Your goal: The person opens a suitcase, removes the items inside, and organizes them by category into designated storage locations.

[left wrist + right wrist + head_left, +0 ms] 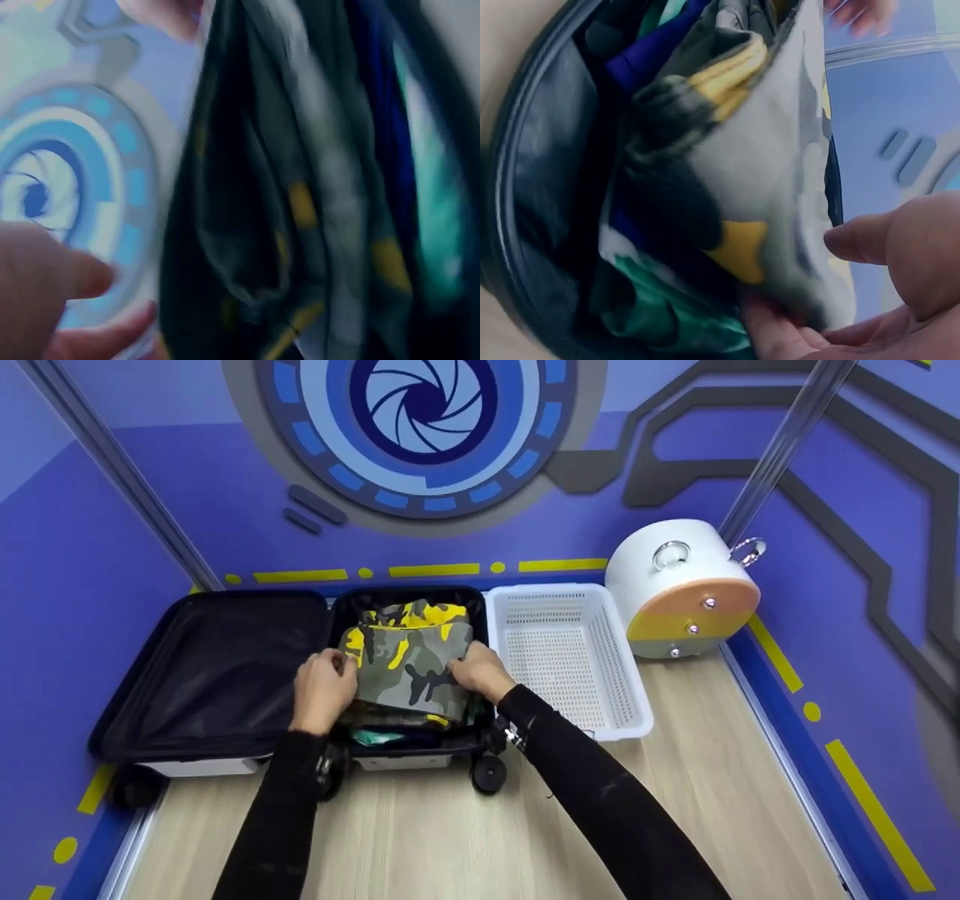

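Pinching the right edge of a folded camouflage garment (409,664), the right hand (481,669) is reaching over an open suitcase (217,671), where the garment is lying above teal cloth (379,737). The left hand (322,686) is curling at the opposite edge, its grip impossible to tell.

I count two hands (324,694), one suitcase (217,675), one folded camouflage bundle (409,667), one basket (559,675) and one rounded cabinet (645,551) with three knobs (693,628).

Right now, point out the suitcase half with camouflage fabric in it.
The suitcase half beside the white basket: camouflage fabric lies in it, while the other half shows only plain black.
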{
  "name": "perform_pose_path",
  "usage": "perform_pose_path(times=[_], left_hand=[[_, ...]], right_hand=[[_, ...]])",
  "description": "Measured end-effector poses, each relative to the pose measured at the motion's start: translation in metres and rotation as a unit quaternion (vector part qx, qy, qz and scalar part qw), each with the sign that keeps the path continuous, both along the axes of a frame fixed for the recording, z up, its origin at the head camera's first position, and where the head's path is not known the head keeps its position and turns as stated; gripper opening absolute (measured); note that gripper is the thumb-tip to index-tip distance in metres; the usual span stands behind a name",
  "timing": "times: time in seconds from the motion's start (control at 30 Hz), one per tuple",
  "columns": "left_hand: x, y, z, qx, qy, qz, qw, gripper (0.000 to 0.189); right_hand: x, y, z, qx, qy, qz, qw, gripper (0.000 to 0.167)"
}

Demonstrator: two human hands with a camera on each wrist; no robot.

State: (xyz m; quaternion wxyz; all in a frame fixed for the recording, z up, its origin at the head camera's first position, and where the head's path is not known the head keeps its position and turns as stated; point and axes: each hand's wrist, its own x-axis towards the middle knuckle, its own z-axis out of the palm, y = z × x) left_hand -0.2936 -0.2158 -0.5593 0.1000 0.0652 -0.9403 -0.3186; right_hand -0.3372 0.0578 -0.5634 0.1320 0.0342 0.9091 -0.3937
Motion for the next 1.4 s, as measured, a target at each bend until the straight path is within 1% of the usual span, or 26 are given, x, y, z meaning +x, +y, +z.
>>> perform_pose_path(times=[0.03,0.1,0.17,0.27,0.37,0.53,0.6,0.67,0.7,0.73,0.77,0.87,0.9,0.93,0.97,1.0,1.07,1.13,1.2,1.3,1.4], left_hand=[[-0.007,-0.002,-0.002,-0.011,-0.035,-0.009,0.9993,0.048],[-0.017,-0.003,-0.007,-0.030,-0.092,-0.024,0.9950,0.059],[-0.025,-0.003,-0.012,-0.045,-0.125,-0.029,0.9907,0.061],[-0.032,-0.001,-0.018,-0.058,-0.141,-0.021,0.9880,0.057],[-0.037,0.003,-0.020,-0.066,-0.155,-0.015,0.9856,0.057],[-0.044,0.003,-0.021,-0.070,-0.197,-0.027,0.9775,0.073],[-0.053,-0.003,-0.031,-0.071,-0.203,-0.035,0.9759,0.078],[-0.061,-0.008,-0.039,-0.068,-0.205,-0.039,0.9755,0.080],[-0.063,-0.010,-0.039,-0.062,-0.207,-0.038,0.9755,0.080],[-0.067,-0.012,-0.042,-0.053,-0.202,-0.033,0.9773,0.081],[-0.068,-0.013,-0.039,-0.043,-0.203,-0.032,0.9776,0.081],[-0.060,-0.007,-0.014,-0.003,-0.214,-0.028,0.9764,0.082],[-0.056,-0.003,-0.005,0.008,-0.216,-0.030,0.9759,0.083],[-0.054,0.000,0.002,0.018,-0.216,-0.035,0.9756,0.084],[-0.050,0.003,0.011,0.025,-0.220,-0.043,0.9741,0.085],[-0.049,0.005,0.015,0.032,-0.217,-0.046,0.9745,0.086],[-0.049,0.008,0.019,0.046,-0.212,-0.053,0.9747,0.088],[-0.051,0.009,0.018,0.065,-0.206,-0.057,0.9747,0.089],[-0.052,0.009,0.016,0.081,-0.203,-0.058,0.9740,0.088],[-0.050,0.012,0.014,0.108,-0.201,-0.063,0.9716,0.086],[-0.047,0.019,0.016,0.134,-0.199,-0.063,0.9688,0.084]], right_hand=[[-0.001,0.000,-0.003,-0.022,-0.007,-0.010,0.9997,0.039],[-0.001,0.000,-0.008,-0.074,-0.023,-0.026,0.9967,0.041],[-0.002,0.000,-0.014,-0.114,-0.032,-0.029,0.9925,0.050],[-0.002,-0.001,-0.019,-0.148,-0.025,-0.013,0.9886,0.067],[-0.002,-0.003,-0.020,-0.151,-0.006,0.002,0.9885,0.075],[-0.002,-0.008,-0.017,-0.152,0.022,-0.004,0.9881,0.063],[-0.001,-0.010,-0.015,-0.156,0.031,-0.005,0.9873,0.059],[0.000,-0.011,-0.014,-0.158,0.033,-0.006,0.9869,0.060],[0.001,-0.011,-0.014,-0.160,0.033,-0.008,0.9865,0.062],[0.001,-0.011,-0.013,-0.162,0.032,-0.010,0.9862,0.064],[0.002,-0.010,-0.013,-0.166,0.031,-0.011,0.9856,0.065],[0.003,-0.007,-0.013,-0.184,0.022,-0.021,0.9824,0.068],[0.003,-0.005,-0.013,-0.193,0.019,-0.024,0.9808,0.068],[0.003,-0.003,-0.014,-0.198,0.016,-0.026,0.9797,0.067],[0.003,-0.001,-0.014,-0.205,0.012,-0.026,0.9784,0.067],[0.003,0.001,-0.014,-0.210,0.008,-0.026,0.9772,0.067],[0.002,0.005,-0.014,-0.216,0.006,-0.031,0.9759,0.066],[0.000,0.010,-0.013,-0.215,0.008,-0.037,0.9759,0.065],[-0.001,0.014,-0.011,-0.217,0.010,-0.042,0.9751,0.065],[-0.002,0.021,-0.009,-0.220,0.016,-0.047,0.9744,0.063],[-0.004,0.029,-0.005,-0.228,0.021,-0.054,0.9720,0.060]])
